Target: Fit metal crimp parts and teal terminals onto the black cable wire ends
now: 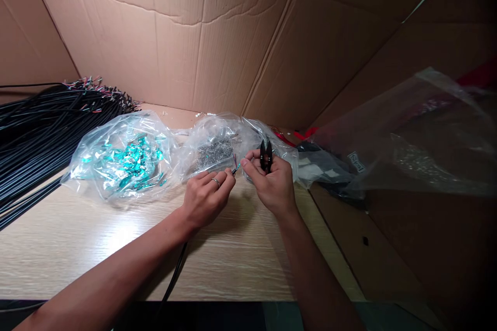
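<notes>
My left hand point(205, 196), with a ring on one finger, is closed around a black cable point(176, 271). The cable's tail hangs below the wrist over the table's front edge. Thin coloured wires point(234, 159) fan out of the cable's end past my fingertips. Black thread snips point(266, 155) rest in my right hand point(275, 186), their blades pointing up and slightly apart. My right thumb and forefinger come together close beside the wires; whether they pinch one of them I cannot tell.
A plastic bag of shiny teal pieces point(135, 160) lies left, and a bag of small metal-looking parts point(215, 155) behind my hands. Bundled black cables point(46, 129) fill the far left. Cardboard walls point(174, 36) enclose the wooden table point(240, 264). A clear bag point(419, 150) stands at right.
</notes>
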{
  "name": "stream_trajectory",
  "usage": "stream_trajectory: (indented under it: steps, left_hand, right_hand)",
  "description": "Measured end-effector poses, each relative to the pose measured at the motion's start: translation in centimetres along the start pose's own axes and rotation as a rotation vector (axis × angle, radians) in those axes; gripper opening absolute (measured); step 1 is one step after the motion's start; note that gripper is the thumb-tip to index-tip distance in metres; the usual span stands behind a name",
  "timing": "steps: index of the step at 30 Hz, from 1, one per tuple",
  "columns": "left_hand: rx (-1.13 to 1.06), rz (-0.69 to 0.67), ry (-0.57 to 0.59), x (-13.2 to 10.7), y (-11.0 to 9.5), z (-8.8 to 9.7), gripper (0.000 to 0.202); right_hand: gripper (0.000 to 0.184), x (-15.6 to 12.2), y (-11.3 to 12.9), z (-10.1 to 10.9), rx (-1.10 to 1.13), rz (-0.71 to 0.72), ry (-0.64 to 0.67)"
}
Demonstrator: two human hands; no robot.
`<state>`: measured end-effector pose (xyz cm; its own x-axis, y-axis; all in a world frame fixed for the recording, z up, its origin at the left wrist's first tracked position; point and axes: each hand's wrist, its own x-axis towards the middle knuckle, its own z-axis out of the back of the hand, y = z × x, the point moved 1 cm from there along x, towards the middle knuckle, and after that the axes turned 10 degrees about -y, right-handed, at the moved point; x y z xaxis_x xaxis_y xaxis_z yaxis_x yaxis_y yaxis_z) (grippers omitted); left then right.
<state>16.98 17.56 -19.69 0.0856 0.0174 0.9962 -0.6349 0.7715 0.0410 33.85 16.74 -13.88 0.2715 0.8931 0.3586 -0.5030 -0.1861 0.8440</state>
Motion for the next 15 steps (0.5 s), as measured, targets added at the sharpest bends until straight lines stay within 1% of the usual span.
stream_trajectory:
  steps: [4,8,11,15]
  left_hand:
    - [0.007,0.008,0.007,-0.19,0.06,-0.03,0.010]
    - [-0.006,0.044,0.029,-0.19,-0.05,0.06,0.018]
    - [-0.039,0.103,0.046,-0.10,-0.19,0.14,0.025]
    - [-0.054,0.201,0.010,-0.04,-0.18,0.14,0.028]
  right_hand:
    - [0.073,-0.22,0.07,-0.11,-0.055,0.051,-0.011]
    - [0.074,-0.35,-0.18,-0.09,-0.096,0.082,-0.011]
    - [0.074,-0.37,-0.36,0.00,-0.111,0.100,0.006]
    - [0.075,-0.37,-0.37,0.08,-0.102,0.117,0.039]
